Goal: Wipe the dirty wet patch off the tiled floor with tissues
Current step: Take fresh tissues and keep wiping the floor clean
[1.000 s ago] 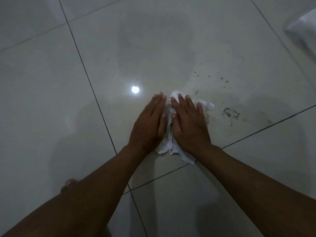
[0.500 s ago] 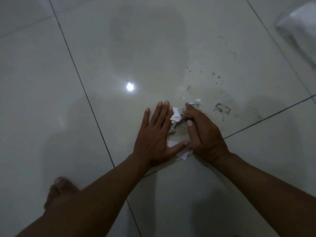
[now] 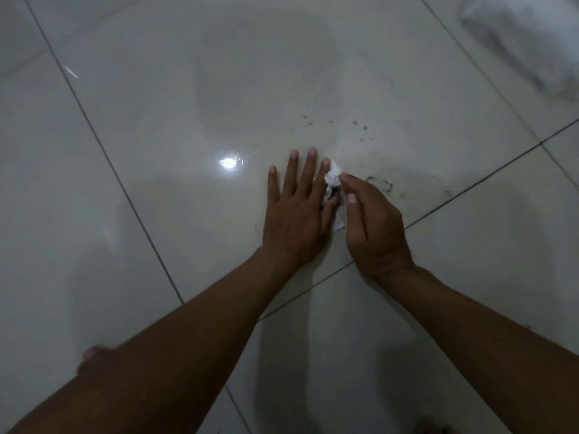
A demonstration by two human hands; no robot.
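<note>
1. The tiled floor (image 3: 156, 126) is showing a dirty wet patch (image 3: 380, 183) just right of the hands.
2. The left hand (image 3: 296, 214) is lying flat, fingers spread, touching the tissue (image 3: 332, 177).
3. The right hand (image 3: 372, 223) is pinching the crumpled tissue between the hands.

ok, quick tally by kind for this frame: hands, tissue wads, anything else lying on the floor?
Hands: 2, left hand flat on the floor, right hand pinching the tissue
Tissue wad: 1, between the hands
White bundle: 1, blurred, far right corner
Total: 4
</note>
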